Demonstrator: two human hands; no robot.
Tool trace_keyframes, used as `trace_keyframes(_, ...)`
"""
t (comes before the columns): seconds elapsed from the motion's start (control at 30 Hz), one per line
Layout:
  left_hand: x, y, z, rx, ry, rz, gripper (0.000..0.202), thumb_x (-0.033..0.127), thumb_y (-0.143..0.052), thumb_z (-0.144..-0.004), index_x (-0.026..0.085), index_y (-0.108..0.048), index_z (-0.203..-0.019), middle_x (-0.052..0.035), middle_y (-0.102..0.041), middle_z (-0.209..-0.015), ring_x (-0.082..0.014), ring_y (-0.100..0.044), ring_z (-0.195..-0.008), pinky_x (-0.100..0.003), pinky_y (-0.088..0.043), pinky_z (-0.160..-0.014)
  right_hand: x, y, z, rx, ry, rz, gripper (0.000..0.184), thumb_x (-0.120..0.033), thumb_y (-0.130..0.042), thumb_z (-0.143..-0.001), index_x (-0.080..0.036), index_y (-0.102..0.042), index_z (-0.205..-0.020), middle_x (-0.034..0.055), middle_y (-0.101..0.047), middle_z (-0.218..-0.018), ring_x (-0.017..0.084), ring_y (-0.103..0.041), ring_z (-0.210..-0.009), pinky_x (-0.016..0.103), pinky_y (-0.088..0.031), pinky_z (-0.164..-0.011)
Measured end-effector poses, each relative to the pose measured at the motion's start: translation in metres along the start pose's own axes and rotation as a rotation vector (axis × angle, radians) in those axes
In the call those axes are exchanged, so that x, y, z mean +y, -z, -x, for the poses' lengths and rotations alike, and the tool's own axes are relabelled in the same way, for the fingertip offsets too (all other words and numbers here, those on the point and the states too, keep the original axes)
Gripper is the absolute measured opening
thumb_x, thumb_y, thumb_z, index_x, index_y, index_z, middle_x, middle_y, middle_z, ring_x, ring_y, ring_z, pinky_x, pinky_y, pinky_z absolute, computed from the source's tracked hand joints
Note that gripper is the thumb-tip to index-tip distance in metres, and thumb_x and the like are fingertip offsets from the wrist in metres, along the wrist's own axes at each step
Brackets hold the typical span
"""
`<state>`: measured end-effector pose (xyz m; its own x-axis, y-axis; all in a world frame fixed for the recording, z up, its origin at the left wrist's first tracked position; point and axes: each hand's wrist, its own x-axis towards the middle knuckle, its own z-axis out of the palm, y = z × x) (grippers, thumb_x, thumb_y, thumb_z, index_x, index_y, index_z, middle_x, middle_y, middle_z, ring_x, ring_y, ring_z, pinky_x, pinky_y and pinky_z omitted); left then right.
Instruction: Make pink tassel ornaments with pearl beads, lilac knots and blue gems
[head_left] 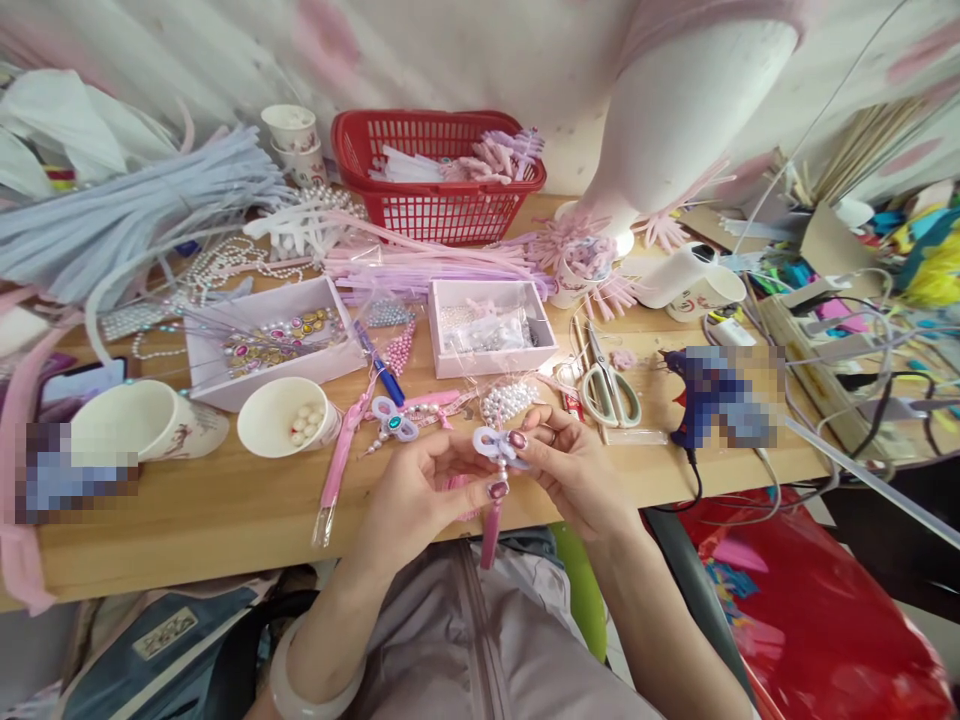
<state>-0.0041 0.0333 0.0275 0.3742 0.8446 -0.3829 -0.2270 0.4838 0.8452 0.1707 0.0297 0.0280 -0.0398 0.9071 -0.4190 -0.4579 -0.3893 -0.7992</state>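
Both my hands meet near the table's front edge around a pale lilac looped pipe-cleaner ornament (489, 441). Pearl beads and a pink tassel (490, 535) hang below it. My right hand (574, 465) pinches the loops between thumb and fingers. The thumb of my left hand (420, 490) presses by the hanging beads, its other fingers partly hidden behind the piece. Left of my hands lies a similar lilac ornament with a teal gem (395, 423), beside a pink tassel in a clear sleeve (343, 455). Just behind my fingers is a pile of white pearl beads (510, 400).
Scissors (609, 385) and a blue glue gun (712, 395) with its cord lie to the right. Behind stand two white boxes of beads and gems (491, 360), a red basket (450, 212) and a tall white stand (675, 120). Paper cups (281, 430) stand on the left.
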Motion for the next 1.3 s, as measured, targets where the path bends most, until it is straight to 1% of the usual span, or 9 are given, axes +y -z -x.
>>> trace_keyframes(0.17,0.004,-0.004,-0.004,0.049,-0.076,-0.057,0.024,0.039,-0.082,-0.075,0.017,-0.075,-0.080,-0.0044,-0.077,-0.082,-0.0201,-0.070,-0.083,-0.026,-0.054,-0.075,0.002,-0.003,0.000,0.038,0.112,0.100,0.037,-0.026,-0.096,-0.057,-0.019,-0.064,-0.073,-0.0033,-0.073,-0.064,0.011,-0.069,-0.058,0.019,-0.059,-0.059)
trace_keyframes(0.27,0.001,-0.006,-0.008,0.103,-0.103,-0.085,0.024,0.039,-0.085,-0.071,0.017,-0.077,-0.076,-0.0030,-0.076,-0.076,-0.0197,-0.069,-0.079,-0.025,-0.052,-0.070,0.001,-0.004,0.005,0.017,0.219,0.231,0.027,-0.033,-0.089,-0.070,-0.020,-0.067,-0.078,-0.0017,-0.073,-0.069,0.013,-0.069,-0.061,0.024,-0.060,-0.060)
trace_keyframes(0.37,-0.002,-0.006,-0.009,0.098,-0.115,0.014,0.028,0.044,-0.083,-0.073,0.016,-0.080,-0.080,-0.0043,-0.078,-0.077,-0.0194,-0.070,-0.078,-0.027,-0.053,-0.077,-0.003,0.001,0.011,-0.044,0.401,0.424,0.013,-0.031,-0.079,-0.083,-0.024,-0.073,-0.093,0.0014,-0.075,-0.087,0.016,-0.072,-0.076,0.028,-0.061,-0.071)
trace_keyframes(0.47,-0.002,-0.007,-0.009,0.105,-0.094,0.105,0.031,0.045,-0.087,-0.069,0.016,-0.081,-0.080,-0.0044,-0.078,-0.075,-0.0177,-0.069,-0.074,-0.027,-0.053,-0.077,-0.008,0.009,0.016,-0.129,0.609,0.712,0.021,-0.021,-0.077,-0.086,-0.029,-0.075,-0.105,0.0022,-0.074,-0.099,0.018,-0.071,-0.087,0.030,-0.059,-0.077)
trace_keyframes(0.63,0.001,-0.011,-0.007,0.116,-0.033,0.183,0.027,0.035,-0.092,-0.061,0.016,-0.081,-0.075,-0.0029,-0.077,-0.071,-0.0156,-0.068,-0.072,-0.023,-0.052,-0.073,-0.016,0.013,0.016,-0.180,0.808,0.967,0.025,-0.018,-0.074,-0.088,-0.031,-0.075,-0.109,0.0028,-0.077,-0.094,0.020,-0.071,-0.083,0.032,-0.057,-0.073)
trace_keyframes(0.87,0.002,-0.007,-0.007,0.067,0.031,0.157,0.025,0.029,-0.094,-0.054,0.014,-0.077,-0.065,-0.0016,-0.072,-0.062,-0.0136,-0.064,-0.064,-0.023,-0.049,-0.064,-0.024,0.018,0.013,-0.252,0.754,0.929,0.013,-0.023,-0.077,-0.086,-0.028,-0.079,-0.098,0.0021,-0.078,-0.081,0.020,-0.072,-0.070,0.031,-0.058,-0.066)
trace_keyframes(1.0,0.003,-0.006,-0.009,0.056,0.075,0.156,0.027,0.030,-0.095,-0.051,0.014,-0.077,-0.064,-0.0035,-0.075,-0.066,-0.0140,-0.066,-0.065,-0.023,-0.051,-0.064,-0.026,0.019,0.012,-0.270,0.705,0.836,0.011,-0.024,-0.081,-0.081,-0.027,-0.081,-0.092,0.0027,-0.078,-0.075,0.020,-0.072,-0.066,0.031,-0.057,-0.061)
trace_keyframes(1.2,0.001,-0.011,-0.010,0.005,0.091,0.268,0.027,0.030,-0.097,-0.049,0.017,-0.080,-0.065,-0.0011,-0.076,-0.065,-0.0097,-0.067,-0.061,-0.017,-0.051,-0.062,-0.017,0.021,0.005,-0.271,0.383,0.390,0.014,-0.030,-0.088,-0.073,-0.027,-0.083,-0.086,0.0044,-0.078,-0.079,0.019,-0.071,-0.071,0.031,-0.059,-0.065)
trace_keyframes(1.3,-0.002,-0.013,-0.010,-0.020,0.065,0.317,0.024,0.033,-0.095,-0.055,0.018,-0.081,-0.068,-0.0017,-0.077,-0.066,-0.0110,-0.069,-0.063,-0.018,-0.053,-0.066,-0.005,0.023,0.000,-0.264,0.292,0.215,0.018,-0.038,-0.088,-0.072,-0.026,-0.081,-0.082,0.0032,-0.075,-0.076,0.017,-0.068,-0.064,0.029,-0.058,-0.057)
